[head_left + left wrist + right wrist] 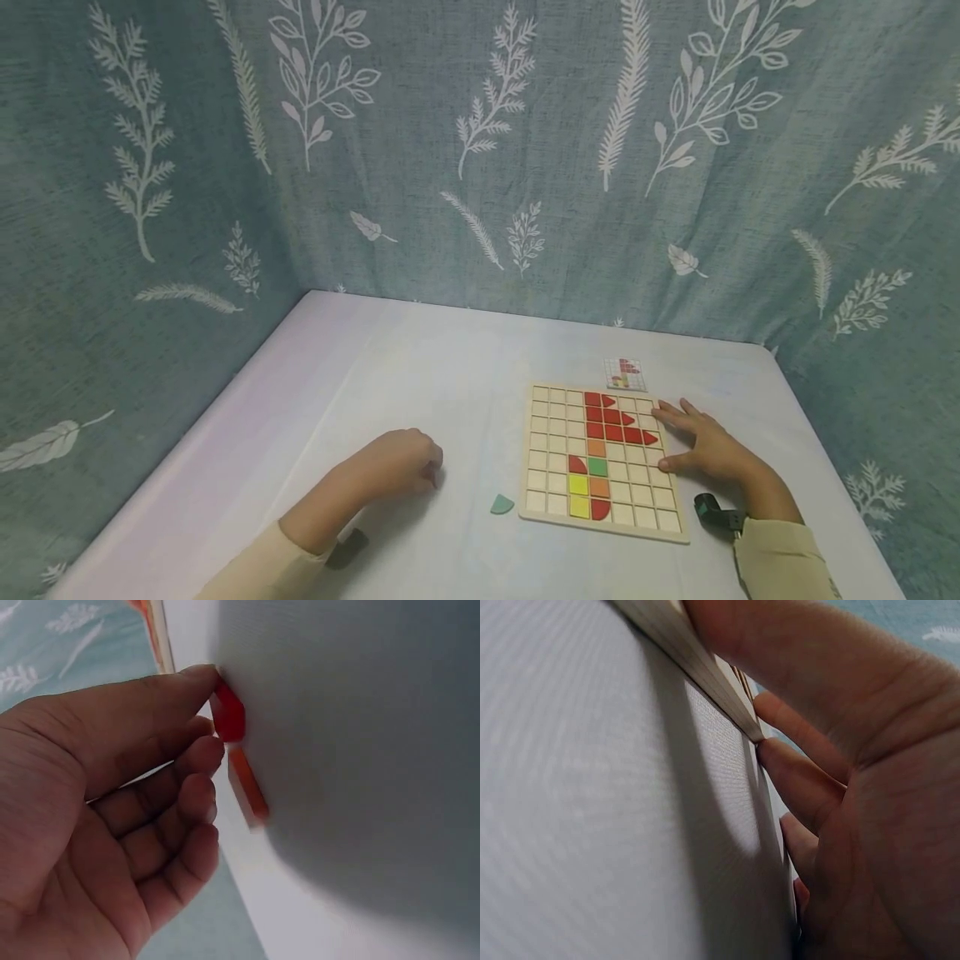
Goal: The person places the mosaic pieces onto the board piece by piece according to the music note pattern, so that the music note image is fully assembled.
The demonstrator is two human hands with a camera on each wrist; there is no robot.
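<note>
My left hand (401, 462) is low over the table, left of the wooden grid board (522, 492). Its thumb and index finger pinch a small red tile (231, 720), and an orange tile (247, 786) is just beyond the fingertips; the head view hides both. Beside the board's right edge, my right hand (708, 446) has its fingers spread, with thumb and fingertips touching the rim. On the board lie red tiles (603, 431), orange, green and yellow squares (579, 485), and red quarter-circles (601, 509). A green quarter-circle tile (501, 504) lies loose between left hand and board.
A small pattern card (625, 374) lies behind the board's far edge. Dark wrist-worn devices show at both cuffs, the right one (718, 515) near the board's lower right corner. Leaf-printed curtains (465, 167) stand behind and at both sides of the white table (420, 358).
</note>
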